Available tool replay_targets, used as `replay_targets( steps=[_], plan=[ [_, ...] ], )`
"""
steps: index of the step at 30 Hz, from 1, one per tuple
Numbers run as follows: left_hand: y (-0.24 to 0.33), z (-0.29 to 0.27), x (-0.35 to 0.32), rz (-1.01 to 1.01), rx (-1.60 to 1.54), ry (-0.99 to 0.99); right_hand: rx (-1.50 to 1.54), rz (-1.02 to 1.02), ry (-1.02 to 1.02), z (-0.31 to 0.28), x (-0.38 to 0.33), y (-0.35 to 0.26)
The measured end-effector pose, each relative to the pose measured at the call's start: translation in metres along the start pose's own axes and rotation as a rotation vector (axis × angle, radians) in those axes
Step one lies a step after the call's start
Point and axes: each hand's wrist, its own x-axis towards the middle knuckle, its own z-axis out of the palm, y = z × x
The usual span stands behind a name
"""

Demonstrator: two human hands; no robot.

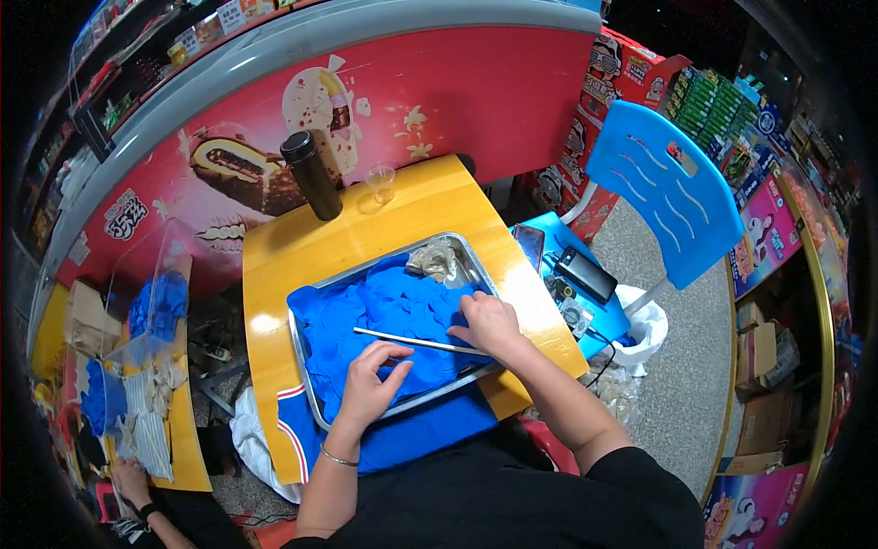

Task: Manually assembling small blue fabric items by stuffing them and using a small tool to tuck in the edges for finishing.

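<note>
A shallow metal tray (315, 389) on the yellow table holds a heap of thin, crumpled blue pieces (393, 293) that look like fabric or rubber. A slim white stick (402, 339) lies slantwise across the heap. My left hand (373, 382) hovers over the tray's near left part, thumb and fingers curved apart with nothing between them. At the right side, my right hand (489, 322) rests on the blue pieces with its fingers spread, close to the stick's right end. A crumpled beige bundle (435, 262) sits in the tray's far right corner.
A dark flask (312, 176) and a clear cup (380, 183) stand at the table's back. On the right, a blue chair (666, 188) bears a black power bank (586, 274) and a phone (529, 245). Another person's hand (131, 481) works at a left table.
</note>
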Motion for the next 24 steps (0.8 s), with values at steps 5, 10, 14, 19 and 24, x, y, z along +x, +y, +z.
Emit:
replay_targets(
  steps=[5, 10, 14, 19, 24],
  plan=[
    [0.001, 0.0, -0.018, -0.042, -0.048, -0.008, -0.091, 0.026, -0.003, 0.029, 0.002, 0.018],
    [-0.004, 0.001, -0.034, -0.086, -0.087, 0.023, -0.048, -0.039, -0.05, 0.011, -0.001, 0.004],
    [-0.008, 0.0, -0.045, -0.137, -0.165, 0.044, -0.068, 0.023, -0.056, 0.013, 0.007, 0.007],
    [-0.005, -0.002, -0.052, -0.123, -0.139, 0.034, -0.022, 0.034, 0.031, -0.001, 0.003, 0.011],
    [-0.004, -0.002, -0.055, -0.15, -0.203, 0.023, 0.587, 0.137, 0.247, -0.012, 0.0, 0.015]
  ],
)
